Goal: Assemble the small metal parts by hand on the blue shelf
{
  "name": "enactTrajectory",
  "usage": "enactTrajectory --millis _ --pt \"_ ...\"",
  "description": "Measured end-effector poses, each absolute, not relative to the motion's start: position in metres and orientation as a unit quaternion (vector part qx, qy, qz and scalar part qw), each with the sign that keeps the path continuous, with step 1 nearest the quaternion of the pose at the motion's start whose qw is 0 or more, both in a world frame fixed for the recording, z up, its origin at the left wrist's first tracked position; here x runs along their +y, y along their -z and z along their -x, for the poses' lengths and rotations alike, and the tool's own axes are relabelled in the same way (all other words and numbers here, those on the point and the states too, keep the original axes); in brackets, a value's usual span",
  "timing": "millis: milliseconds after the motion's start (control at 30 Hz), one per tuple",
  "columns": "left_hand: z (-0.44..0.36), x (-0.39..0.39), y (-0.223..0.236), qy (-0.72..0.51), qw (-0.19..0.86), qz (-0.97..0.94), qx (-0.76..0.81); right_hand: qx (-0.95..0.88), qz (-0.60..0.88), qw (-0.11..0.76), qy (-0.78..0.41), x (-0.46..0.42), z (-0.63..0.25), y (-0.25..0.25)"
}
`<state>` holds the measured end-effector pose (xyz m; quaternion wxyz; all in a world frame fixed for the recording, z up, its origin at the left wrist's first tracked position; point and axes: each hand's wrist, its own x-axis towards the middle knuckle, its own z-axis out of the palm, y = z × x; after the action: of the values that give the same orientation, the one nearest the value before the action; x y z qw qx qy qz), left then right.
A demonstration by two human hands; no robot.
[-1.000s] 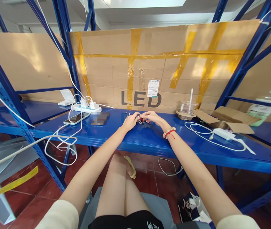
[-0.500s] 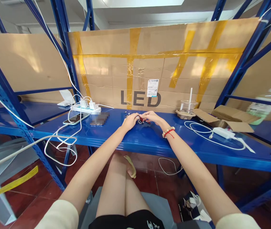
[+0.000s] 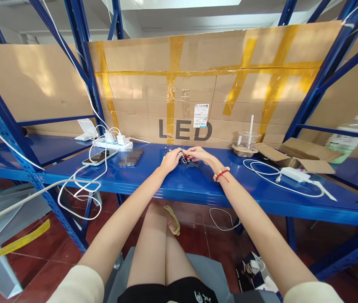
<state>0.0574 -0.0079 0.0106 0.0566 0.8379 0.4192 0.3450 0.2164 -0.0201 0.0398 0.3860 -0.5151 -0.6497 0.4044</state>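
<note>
My left hand (image 3: 171,160) and my right hand (image 3: 199,154) meet over the blue shelf top (image 3: 153,176), fingertips close together. Between them is a cluster of small dark, red and shiny pieces (image 3: 185,159), too small to make out its kind. Both hands have their fingers bent and pinched on this cluster, which they partly cover. A few more tiny dark and shiny bits (image 3: 167,148) lie just behind my left hand. A bead bracelet with a red cord (image 3: 221,174) circles my right wrist.
To the left lie a phone (image 3: 100,157), a blurred dark flat object (image 3: 131,157) and a power strip (image 3: 114,144) with looping white cables. To the right stand a plastic cup with a straw (image 3: 248,141), an opened cardboard box (image 3: 308,153) and a white adapter (image 3: 295,175). A cardboard wall (image 3: 141,97) closes the back.
My hands stay at the same spot, with only slight finger movement around the small pieces. The view has shifted very slightly.
</note>
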Motion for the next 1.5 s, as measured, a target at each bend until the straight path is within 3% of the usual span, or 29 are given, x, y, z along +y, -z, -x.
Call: enactTrajectory --millis 200,433,833,1133,1500 --pt "-0.057 -0.010 -0.012 -0.358 0.081 -0.839 0.401 -0.661 0.513 0.353 -0.418 -0.018 -0.222 -0.039" --pt "-0.059 -0.004 -0.010 -0.354 0.088 -0.815 0.450 -0.656 0.502 0.451 -0.337 -0.012 -0.219 -0.034" --pt "-0.058 -0.009 -0.011 -0.338 0.103 -0.832 0.428 -0.665 0.483 0.464 -0.329 -0.013 -0.223 -0.033" --pt "-0.054 -0.007 -0.009 -0.365 0.125 -0.847 0.365 -0.671 0.501 0.429 -0.339 -0.008 -0.226 -0.027" --pt "-0.057 -0.003 -0.009 -0.365 0.091 -0.835 0.402 -0.662 0.520 0.401 -0.361 -0.012 -0.216 -0.031"
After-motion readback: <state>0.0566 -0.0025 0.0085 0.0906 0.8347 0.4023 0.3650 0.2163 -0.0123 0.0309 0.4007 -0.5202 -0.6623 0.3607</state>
